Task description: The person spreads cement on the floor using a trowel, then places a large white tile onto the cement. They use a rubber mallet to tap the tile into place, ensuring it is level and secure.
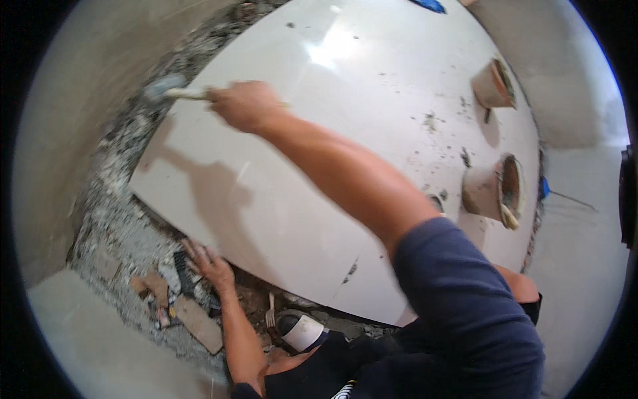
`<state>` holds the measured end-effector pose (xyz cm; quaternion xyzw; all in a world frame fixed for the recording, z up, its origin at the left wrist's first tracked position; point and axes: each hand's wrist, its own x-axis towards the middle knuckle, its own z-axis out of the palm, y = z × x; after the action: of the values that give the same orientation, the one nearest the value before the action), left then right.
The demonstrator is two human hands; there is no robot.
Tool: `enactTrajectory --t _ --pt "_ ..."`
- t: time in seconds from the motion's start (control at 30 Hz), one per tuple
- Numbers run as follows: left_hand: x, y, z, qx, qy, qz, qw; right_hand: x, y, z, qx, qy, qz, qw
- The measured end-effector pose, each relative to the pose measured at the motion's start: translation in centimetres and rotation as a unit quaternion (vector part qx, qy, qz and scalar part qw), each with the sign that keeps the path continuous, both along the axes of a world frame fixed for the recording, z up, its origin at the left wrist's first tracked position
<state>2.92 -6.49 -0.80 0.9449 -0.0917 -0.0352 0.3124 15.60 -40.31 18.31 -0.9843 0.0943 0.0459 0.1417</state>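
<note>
My right hand (249,106) is closed around the pale handle of a mallet (165,88), stretched out over the far left side of a large glossy white tile floor (299,166). The mallet's greyish head is blurred and lies over the tile's left edge, beside the rubble; whether it touches the tile I cannot tell. Lower down, my left hand (209,266) is spread flat, palm down, at the tile's near-left edge. Its fingers are slightly blurred and nothing shows in them. Next to it sits a dark ribbed piece (181,269) on the rubble.
Two mortar-smeared buckets (492,85) (488,189) stand on the tiles at the right. Grey rubble (123,199) runs along the left wall (50,166). Broken tile pieces (199,324) lie at lower left. Mortar crumbs dot the tiles. A blue item (428,5) lies at the far edge.
</note>
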Motion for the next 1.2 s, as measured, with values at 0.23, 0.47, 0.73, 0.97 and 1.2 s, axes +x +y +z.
enactTrajectory --t 0.23,0.47,0.73,0.97,1.2 --pt "0.3 0.7 1.0 -0.102 0.07 0.007 0.992 5.4 0.9 -2.1 -0.028 0.048 -0.087 0.995" --pt "0.6 1.1 1.1 -0.06 0.081 -0.007 0.995 5.7 1.3 -1.5 -0.07 0.05 -0.044 0.995" --pt "0.5 1.2 0.5 -0.04 0.079 -0.032 0.996 5.1 1.1 -1.5 -0.115 0.041 -0.046 0.991" --pt "0.2 0.6 0.6 -0.034 0.013 -0.045 0.998 0.9 8.4 3.2 -0.086 0.041 0.15 0.984" --pt "0.6 -0.2 2.5 -0.099 0.078 0.001 0.992 0.6 20.5 7.4 -0.196 0.073 0.483 0.85"
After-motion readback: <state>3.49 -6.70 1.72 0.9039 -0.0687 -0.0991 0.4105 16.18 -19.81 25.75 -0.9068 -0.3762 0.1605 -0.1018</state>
